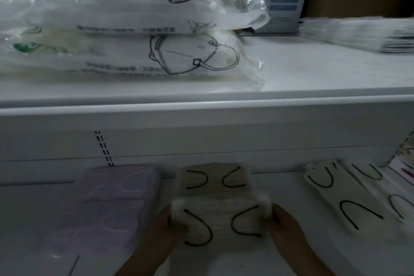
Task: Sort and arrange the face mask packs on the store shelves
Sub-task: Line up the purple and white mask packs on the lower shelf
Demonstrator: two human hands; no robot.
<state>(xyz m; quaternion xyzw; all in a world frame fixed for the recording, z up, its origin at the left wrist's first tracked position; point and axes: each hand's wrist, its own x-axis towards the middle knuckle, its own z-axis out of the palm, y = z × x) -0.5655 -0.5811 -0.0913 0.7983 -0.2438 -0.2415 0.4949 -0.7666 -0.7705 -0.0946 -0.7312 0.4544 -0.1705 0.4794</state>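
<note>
At the bottom centre of the frame the left hand (156,234) and right hand (289,231) come in from below and grip the two short ends of a white mask pack (220,222) with black ear loops, fingers curled onto its edges, low over the lower shelf (26,213). Just behind it lies a second white pack (215,178), a lilac pack (107,206) to its left, and more black-looped packs (336,195) at lower right. On the upper shelf (313,78), two clear bagged packs (125,29) sit stacked at upper left.
</note>
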